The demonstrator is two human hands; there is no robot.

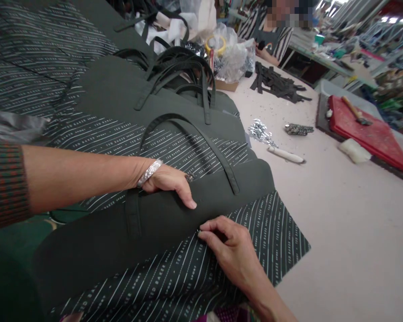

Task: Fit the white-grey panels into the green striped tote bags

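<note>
A dark grey bag panel (94,237) with a strap handle (218,154) lies across the near part of the table, joined to black lining fabric (164,273) printed with white stripes and lettering. My left hand (173,181) is closed over the panel's upper edge, thumb on the front face and fingers hidden behind. Close below that thumb, my right hand (231,246) pinches a tiny shiny metal piece (199,230) between thumb and forefinger, at the panel's lower edge where the striped lining begins. The piece's exact shape is too small to make out.
Behind lie stacked bag panels (110,89) with handles. On the pale table (339,237) are a heap of small metal pieces (260,130), a white pen-like tool (286,154), dark straps (275,82), and a hammer (356,109) on a red board (372,134). A person (268,33) is beyond.
</note>
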